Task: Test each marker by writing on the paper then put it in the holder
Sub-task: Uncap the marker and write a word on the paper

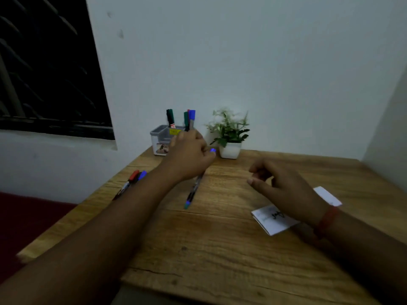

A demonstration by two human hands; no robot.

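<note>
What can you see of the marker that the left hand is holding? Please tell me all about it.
The marker is a slim pen with a pale barrel bearing dark print and a blue end cap nearest the camera. The left hand holds its upper part, so that part is hidden; a small blue piece shows at the fingertips, perhaps its cap. It slants from the hand down toward the wooden table, low over it; whether the end touches cannot be told.
</note>
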